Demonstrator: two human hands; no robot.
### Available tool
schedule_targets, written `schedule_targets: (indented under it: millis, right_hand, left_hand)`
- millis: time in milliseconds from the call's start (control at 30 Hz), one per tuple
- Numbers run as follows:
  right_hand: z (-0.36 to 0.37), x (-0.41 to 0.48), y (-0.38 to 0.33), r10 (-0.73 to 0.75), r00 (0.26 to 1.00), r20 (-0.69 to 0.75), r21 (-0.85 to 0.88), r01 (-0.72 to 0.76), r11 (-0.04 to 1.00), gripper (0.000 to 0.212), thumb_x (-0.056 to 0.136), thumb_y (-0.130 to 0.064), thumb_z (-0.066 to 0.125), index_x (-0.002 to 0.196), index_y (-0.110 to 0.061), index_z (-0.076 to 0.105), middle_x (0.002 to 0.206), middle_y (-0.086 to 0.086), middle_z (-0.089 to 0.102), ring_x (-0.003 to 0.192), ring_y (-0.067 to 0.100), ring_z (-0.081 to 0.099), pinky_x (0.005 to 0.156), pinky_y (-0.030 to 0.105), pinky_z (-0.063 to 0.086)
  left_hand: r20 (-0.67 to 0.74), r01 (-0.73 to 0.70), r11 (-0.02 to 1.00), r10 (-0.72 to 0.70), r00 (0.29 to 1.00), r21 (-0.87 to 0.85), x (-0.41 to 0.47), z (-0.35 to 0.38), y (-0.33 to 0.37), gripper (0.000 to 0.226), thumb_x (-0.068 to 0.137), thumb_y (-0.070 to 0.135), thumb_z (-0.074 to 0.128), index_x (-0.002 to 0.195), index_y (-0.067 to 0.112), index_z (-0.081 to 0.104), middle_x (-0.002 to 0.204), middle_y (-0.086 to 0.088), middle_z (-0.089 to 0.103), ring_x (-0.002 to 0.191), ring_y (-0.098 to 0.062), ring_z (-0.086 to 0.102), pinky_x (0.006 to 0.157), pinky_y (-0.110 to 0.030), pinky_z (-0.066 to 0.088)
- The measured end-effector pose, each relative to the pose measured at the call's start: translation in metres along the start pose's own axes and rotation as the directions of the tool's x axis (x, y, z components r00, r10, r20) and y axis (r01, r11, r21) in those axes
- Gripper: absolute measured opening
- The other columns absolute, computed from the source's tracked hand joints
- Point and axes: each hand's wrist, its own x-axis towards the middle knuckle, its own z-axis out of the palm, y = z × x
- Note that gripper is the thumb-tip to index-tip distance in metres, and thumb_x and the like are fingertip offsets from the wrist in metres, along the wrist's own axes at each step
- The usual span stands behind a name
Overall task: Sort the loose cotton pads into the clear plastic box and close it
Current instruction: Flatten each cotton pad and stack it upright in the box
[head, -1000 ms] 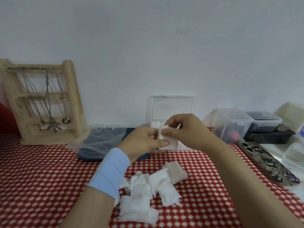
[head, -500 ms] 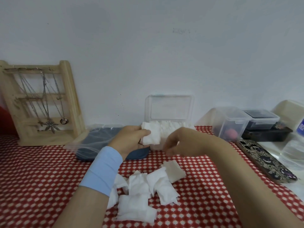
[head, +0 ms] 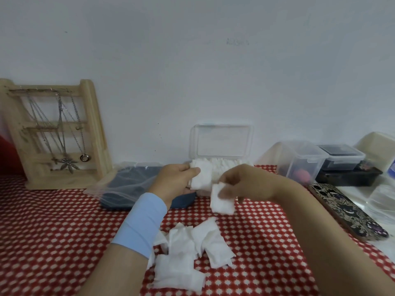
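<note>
The clear plastic box stands against the wall with its lid upright, a row of white cotton pads packed inside. My left hand holds a small stack of pads in front of the box's left end. My right hand pinches one square pad lifted off the cloth, just right of the stack. A loose pile of pads lies on the red checked cloth near me, partly under my left forearm.
A wooden jewellery stand with necklaces stands at the back left. A dark pouch in clear plastic lies behind my left hand. Lidded containers and a patterned phone case sit on the right.
My right hand dropped from the stack to the cloth and came up holding one pad from the pile's far edge. My left hand kept the stack by the box.
</note>
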Motion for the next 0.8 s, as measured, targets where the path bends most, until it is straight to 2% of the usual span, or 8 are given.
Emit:
schedule_targets:
  millis: [100, 200, 267, 367, 467, 600, 733, 800]
  right_hand:
    - [-0.007, -0.002, -0.002, -0.062, 0.986, -0.154, 0.342, 0.112, 0.933, 0.013, 0.099, -0.017, 0.064, 0.106, -0.017, 0.074, 0.098, 0.0, 0.077, 0.086, 0.015, 0.071, 0.081, 0.033, 0.059]
    - [-0.005, 0.0, -0.008, -0.095, 0.949, -0.301, 0.377, 0.21, 0.902, 0.012, 0.095, -0.012, 0.068, 0.102, -0.018, 0.076, 0.098, 0.0, 0.076, 0.071, 0.012, 0.065, 0.063, 0.028, 0.056]
    - [-0.003, 0.001, -0.012, -0.07, 0.927, -0.369, 0.405, 0.229, 0.885, 0.014, 0.091, -0.011, 0.073, 0.103, -0.018, 0.076, 0.088, -0.002, 0.076, 0.056, 0.009, 0.06, 0.054, 0.023, 0.051]
    - [-0.002, 0.002, -0.015, -0.023, 0.909, -0.416, 0.422, 0.215, 0.881, 0.017, 0.086, -0.013, 0.079, 0.103, -0.017, 0.075, 0.075, -0.001, 0.073, 0.044, 0.008, 0.053, 0.047, 0.018, 0.046]
    - [0.0, 0.003, -0.015, 0.018, 0.887, -0.462, 0.397, 0.189, 0.898, 0.021, 0.082, -0.017, 0.083, 0.101, -0.02, 0.074, 0.073, 0.001, 0.07, 0.044, 0.008, 0.053, 0.049, 0.018, 0.049]
    - [-0.002, 0.005, -0.013, 0.045, 0.882, -0.47, 0.372, 0.151, 0.916, 0.021, 0.081, -0.014, 0.085, 0.098, -0.019, 0.075, 0.065, -0.01, 0.067, 0.042, 0.002, 0.054, 0.047, 0.018, 0.048]
    - [0.0, 0.005, -0.015, 0.009, 0.861, -0.509, 0.273, 0.151, 0.95, 0.024, 0.079, -0.015, 0.085, 0.1, -0.022, 0.076, 0.086, -0.006, 0.073, 0.05, -0.004, 0.059, 0.048, 0.008, 0.042]
    - [0.002, 0.005, -0.016, -0.013, 0.85, -0.527, 0.243, 0.165, 0.956, 0.026, 0.078, -0.02, 0.087, 0.1, -0.026, 0.076, 0.094, -0.012, 0.073, 0.058, -0.001, 0.063, 0.05, 0.007, 0.042]
  left_hand:
    - [-0.001, 0.005, 0.999, -0.005, 1.0, -0.034, -0.001, 0.006, 0.0, 0.016, 0.096, 0.017, 0.066, 0.108, 0.009, 0.074, 0.105, -0.007, 0.076, 0.099, -0.021, 0.072, 0.077, -0.03, 0.062]
    - [0.053, 0.024, 0.995, -0.019, 0.998, -0.101, -0.003, 0.012, 0.0, 0.02, 0.097, 0.017, 0.065, 0.113, 0.008, 0.073, 0.108, -0.009, 0.076, 0.101, -0.024, 0.072, 0.074, -0.031, 0.062]
    - [0.091, 0.034, 0.988, -0.021, 0.996, -0.149, -0.005, 0.015, 0.001, 0.019, 0.099, 0.017, 0.062, 0.112, 0.009, 0.073, 0.106, -0.009, 0.077, 0.099, -0.024, 0.073, 0.072, -0.031, 0.062]
    - [0.139, 0.041, 0.979, -0.013, 0.99, -0.2, -0.009, 0.018, 0.005, 0.017, 0.1, 0.016, 0.06, 0.108, 0.009, 0.072, 0.1, -0.009, 0.078, 0.091, -0.022, 0.076, 0.067, -0.029, 0.061]
    - [0.19, 0.053, 0.975, -0.011, 0.982, -0.218, -0.012, 0.019, 0.007, 0.022, 0.101, 0.02, 0.059, 0.114, 0.007, 0.07, 0.105, -0.012, 0.077, 0.096, -0.025, 0.076, 0.073, -0.034, 0.063]
    - [0.202, 0.065, 0.973, -0.019, 0.979, -0.221, -0.013, 0.02, 0.008, 0.031, 0.101, 0.024, 0.058, 0.124, 0.004, 0.065, 0.109, -0.014, 0.076, 0.098, -0.028, 0.075, 0.076, -0.037, 0.063]
    - [0.207, 0.057, 0.973, -0.009, 0.978, -0.223, -0.013, 0.021, 0.009, 0.039, 0.1, 0.035, 0.057, 0.124, 0.005, 0.065, 0.108, -0.015, 0.076, 0.099, -0.028, 0.075, 0.078, -0.038, 0.062]
    - [0.178, 0.047, 0.978, -0.01, 0.984, -0.204, -0.013, 0.021, 0.011, 0.043, 0.096, 0.042, 0.062, 0.12, 0.006, 0.067, 0.106, -0.014, 0.077, 0.097, -0.027, 0.075, 0.078, -0.037, 0.062]
